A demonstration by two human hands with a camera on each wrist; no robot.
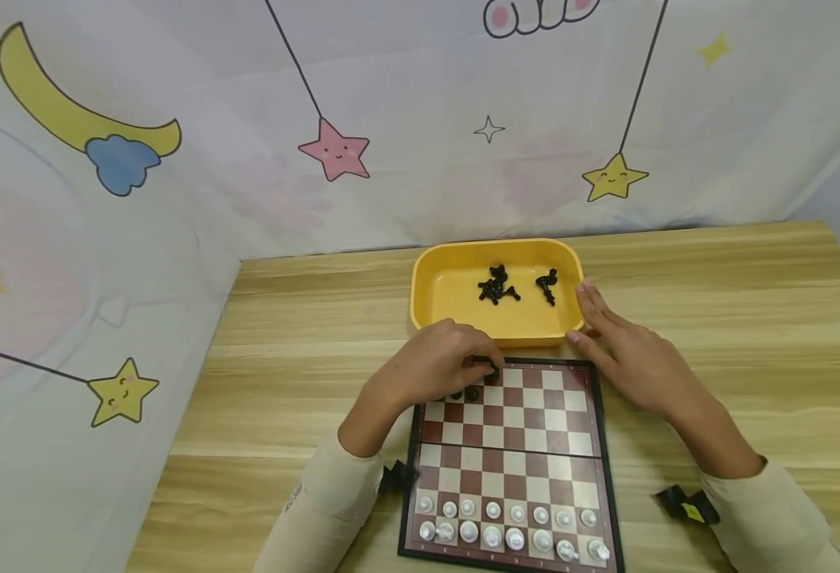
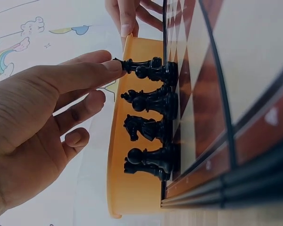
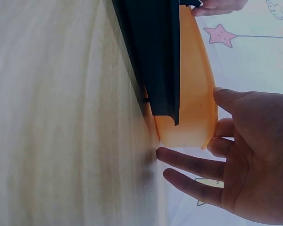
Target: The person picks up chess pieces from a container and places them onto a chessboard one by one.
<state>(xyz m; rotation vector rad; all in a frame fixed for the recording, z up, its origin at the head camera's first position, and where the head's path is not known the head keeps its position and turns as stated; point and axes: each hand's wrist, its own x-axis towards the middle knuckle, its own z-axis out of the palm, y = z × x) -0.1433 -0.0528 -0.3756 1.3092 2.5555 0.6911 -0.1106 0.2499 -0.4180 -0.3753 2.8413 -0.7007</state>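
My left hand (image 1: 440, 362) reaches over the far left part of the chessboard (image 1: 513, 463). Thumb and finger pinch the top of a tall black chess piece (image 2: 132, 65), which stands on the far row. Beside it in the left wrist view are a black bishop (image 2: 132, 95), a knight (image 2: 140, 128), a rook (image 2: 144, 170) and black pawns (image 2: 153, 157). My right hand (image 1: 638, 362) lies against the right end of the yellow tray (image 1: 423, 294), fingers mostly straight; its thumb touches the rim in the right wrist view.
Several black chess pieces (image 1: 495, 285) lie loose in the tray, just beyond the board. Two rows of white chess pieces (image 1: 515, 539) stand along the board's near edge. A printed cloth (image 1: 406, 119) hangs behind the wooden table (image 1: 284, 334).
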